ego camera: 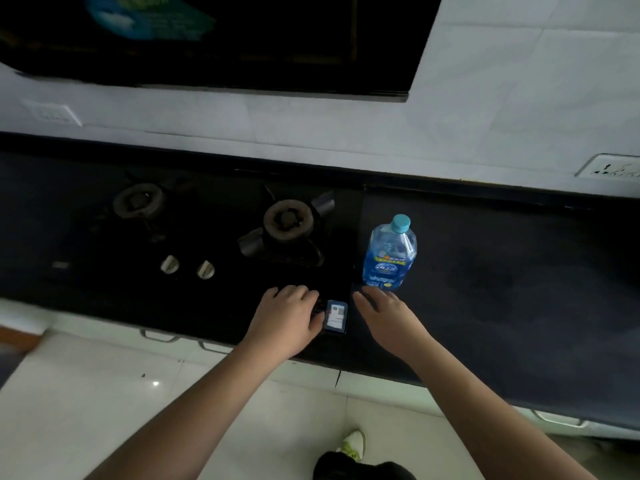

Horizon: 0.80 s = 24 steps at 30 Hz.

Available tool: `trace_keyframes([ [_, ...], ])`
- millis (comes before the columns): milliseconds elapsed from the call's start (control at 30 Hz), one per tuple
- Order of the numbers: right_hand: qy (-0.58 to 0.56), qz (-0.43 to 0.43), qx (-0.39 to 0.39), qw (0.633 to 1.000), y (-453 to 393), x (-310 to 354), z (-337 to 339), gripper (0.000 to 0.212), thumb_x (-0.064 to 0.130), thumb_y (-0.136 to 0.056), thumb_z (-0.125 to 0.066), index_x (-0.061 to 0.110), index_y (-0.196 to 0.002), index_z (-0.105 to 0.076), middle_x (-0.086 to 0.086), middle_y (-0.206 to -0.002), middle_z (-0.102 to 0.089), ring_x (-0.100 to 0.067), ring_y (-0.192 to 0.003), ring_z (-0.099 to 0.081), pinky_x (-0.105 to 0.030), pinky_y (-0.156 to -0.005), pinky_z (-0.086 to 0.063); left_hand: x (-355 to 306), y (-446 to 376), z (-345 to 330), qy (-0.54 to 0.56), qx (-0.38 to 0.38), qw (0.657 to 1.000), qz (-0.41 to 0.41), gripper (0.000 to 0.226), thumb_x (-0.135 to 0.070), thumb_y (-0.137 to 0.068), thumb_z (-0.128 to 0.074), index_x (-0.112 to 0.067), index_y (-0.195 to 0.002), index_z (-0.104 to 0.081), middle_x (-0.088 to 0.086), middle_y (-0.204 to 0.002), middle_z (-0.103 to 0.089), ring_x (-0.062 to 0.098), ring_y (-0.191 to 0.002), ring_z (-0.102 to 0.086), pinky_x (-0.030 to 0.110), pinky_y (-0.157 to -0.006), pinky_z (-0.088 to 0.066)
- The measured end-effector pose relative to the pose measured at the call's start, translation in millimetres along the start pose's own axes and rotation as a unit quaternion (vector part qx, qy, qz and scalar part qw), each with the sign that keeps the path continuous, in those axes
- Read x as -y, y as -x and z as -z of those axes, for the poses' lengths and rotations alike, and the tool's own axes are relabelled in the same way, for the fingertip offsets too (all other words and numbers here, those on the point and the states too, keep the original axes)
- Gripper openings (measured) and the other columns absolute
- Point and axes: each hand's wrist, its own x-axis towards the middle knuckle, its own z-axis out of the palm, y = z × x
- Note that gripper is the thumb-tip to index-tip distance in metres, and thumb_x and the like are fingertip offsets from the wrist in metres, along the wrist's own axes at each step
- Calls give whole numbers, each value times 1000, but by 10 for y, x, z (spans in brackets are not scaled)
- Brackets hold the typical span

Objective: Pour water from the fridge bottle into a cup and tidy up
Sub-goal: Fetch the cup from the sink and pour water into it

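Your two hands reach over the front edge of a dark kitchen surface, seen from your head camera looking down. Your left hand lies palm down on the black hob, its fingers loosely bent and its thumb side touching a small phone with a lit screen that rests flat near the hob's front right corner; whether the thumb pinches the phone or merely rests against it cannot be told. Your right hand is held flat with straight fingers pointing forward and leftward, holding nothing, its fingertips just in front of the base of the bottle. The bottle stands upright on the surface just right of the hob, clear plastic with a blue label and a light blue cap screwed on, and holds water. On the hob, two round burners show, the right burner near the bottle and the left burner farther off, with two pale knobs in front between them. A dark hood hangs above against a pale tiled wall, where a socket sits at far right. Below, drawer handles line the cabinet front, and a shoe stands on the light floor.
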Motion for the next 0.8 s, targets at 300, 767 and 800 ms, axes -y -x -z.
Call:
trace_keyframes([
  [300,277,125,-98,948,582,747,-671,63,61,-98,-21,26,-150,-30,1,-156,-32,-23,-146,-22,-39,-118,-19,515,1064,81,36,-23,995,89,64,-53,-94,-22,-19,-130,-62,4,-139,-59,26,-136,-48,54,-114,-29],
  [767,360,291,-52,885,1378,2081,-1855,59,51,-102,-19,23,-153,-25,-3,-161,-22,-22,-149,-15,-40,-120,-15,1455,3118,341,19,-16,958,285,61,-54,-101,-19,-28,-157,-18,2,-165,-17,23,-153,-11,49,-123,-8],
  [800,362,303,-47,880,1427,2177,-1947,59,51,-102,-19,23,-153,-24,-3,-161,-21,-22,-149,-14,-39,-120,-15,1507,3269,371,20,-17,954,300,61,-55,-102,-20,-28,-157,-17,2,-165,-16,23,-153,-9,49,-123,-7],
])
